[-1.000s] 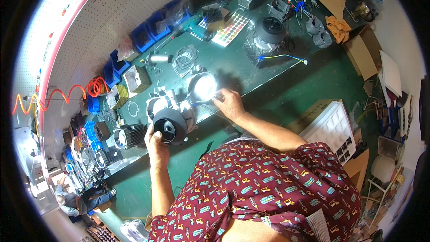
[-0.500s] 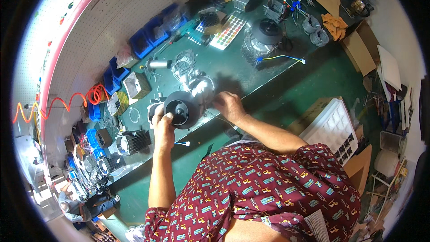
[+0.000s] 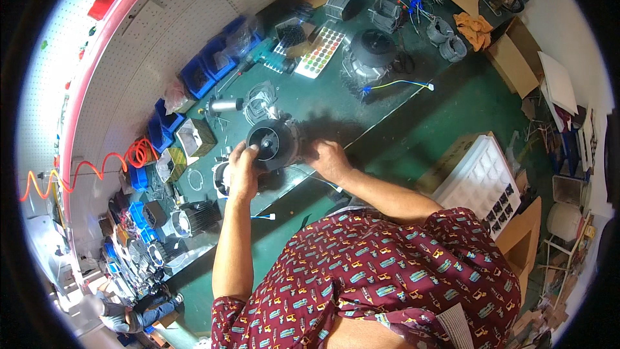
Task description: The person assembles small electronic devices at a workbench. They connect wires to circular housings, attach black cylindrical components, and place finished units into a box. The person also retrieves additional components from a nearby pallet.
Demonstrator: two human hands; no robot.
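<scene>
At the bench edge, my left hand is closed on the rim of a black round fan cover, its open face tilted toward me with a hub inside. Behind the cover, a metal motor housing shows only in part. My right hand is closed on the right side of that housing, its fingertips partly hidden. Beside my left hand lies a silver motor part. Thin wires with a white connector hang below the hands.
Beyond my hands lie a coiled grey cable and a metal cylinder. Blue bins line the back. Another motor with a black cover stands farther right. A white tray rests right of me; a person sits far left.
The black fan cover has moved up and right, onto the motor housing, and now hides most of it. My left hand moved with it; my right hand shifted slightly.
</scene>
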